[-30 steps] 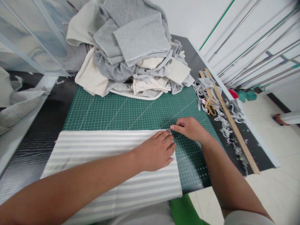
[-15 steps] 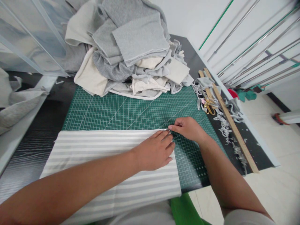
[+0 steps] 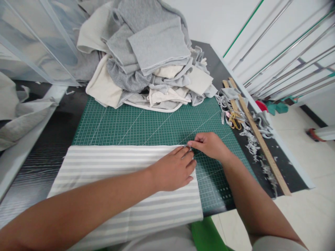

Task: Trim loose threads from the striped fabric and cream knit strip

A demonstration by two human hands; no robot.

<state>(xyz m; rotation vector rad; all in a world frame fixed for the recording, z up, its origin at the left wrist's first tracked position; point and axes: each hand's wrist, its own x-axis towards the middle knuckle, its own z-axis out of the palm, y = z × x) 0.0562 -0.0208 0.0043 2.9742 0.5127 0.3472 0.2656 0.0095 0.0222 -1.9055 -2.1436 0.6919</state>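
A grey-and-white striped cloth (image 3: 104,164) lies flat over the near part of a green cutting mat (image 3: 146,129) and hangs over the table's front edge. My left hand (image 3: 175,170) rests palm down on its right end, fingers spread, fingertips close to the far right corner. Just beyond that corner, my right hand (image 3: 209,146) is closed, thumb against the curled forefinger. It pinches a thin, dark metal tool (image 3: 185,145) that lies along the cloth's far edge. Most of this tool is hidden by the fingers, so its exact kind cannot be made out.
A big heap of grey and cream fabric pieces (image 3: 157,45) covers the mat's far side. Gold-handled scissors (image 3: 233,122), a long wooden ruler (image 3: 259,136) and fabric scraps (image 3: 251,143) lie along the right. Clear plastic bins (image 3: 39,38) stand at the far left.
The view has shifted slightly, so the table appears a little further right. Both hands stay at the cloth's corner, and the tool's tip lies slightly further along the edge.
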